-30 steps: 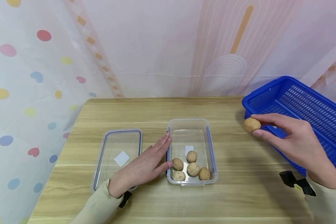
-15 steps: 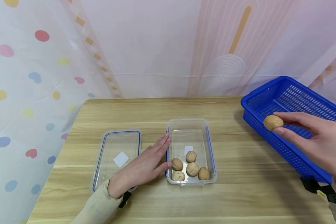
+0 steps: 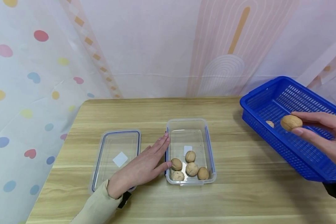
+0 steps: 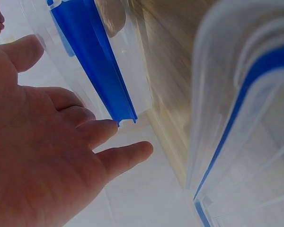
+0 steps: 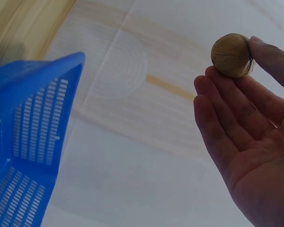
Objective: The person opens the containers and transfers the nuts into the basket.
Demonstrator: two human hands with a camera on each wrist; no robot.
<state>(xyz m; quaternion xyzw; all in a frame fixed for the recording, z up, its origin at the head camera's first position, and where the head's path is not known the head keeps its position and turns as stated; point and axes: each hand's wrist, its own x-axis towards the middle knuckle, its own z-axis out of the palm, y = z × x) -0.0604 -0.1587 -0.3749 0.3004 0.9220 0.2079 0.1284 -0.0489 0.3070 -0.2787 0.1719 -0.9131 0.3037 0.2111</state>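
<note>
Between thumb and fingertips, my right hand point(image 3: 326, 133) pinches a walnut point(image 3: 291, 123) over the blue basket point(image 3: 285, 152). The right wrist view has the same walnut point(image 5: 231, 56) held up away from the palm. Inside the basket, a second walnut point(image 3: 270, 124) partly shows behind the near wall. With its fingers extended, my left hand point(image 3: 142, 166) rests along the left side of a clear plastic container point(image 3: 210, 146), its thumb at the rim. Several walnuts point(image 3: 191, 169) lie in the container's near half. The left wrist view shows the container's blue side latch point(image 4: 92, 56) by the fingers.
A clear lid point(image 3: 120, 140) with a blue seal lies on the wooden table point(image 3: 229, 199), left of the container and partly under my left forearm. Behind the table hangs a patterned cloth point(image 3: 156, 46). The basket stands at the right edge of the view.
My right hand has moved right with the walnut, from the basket's left edge to over its inside. The walnut in the basket has come into sight. My left hand stays in place.
</note>
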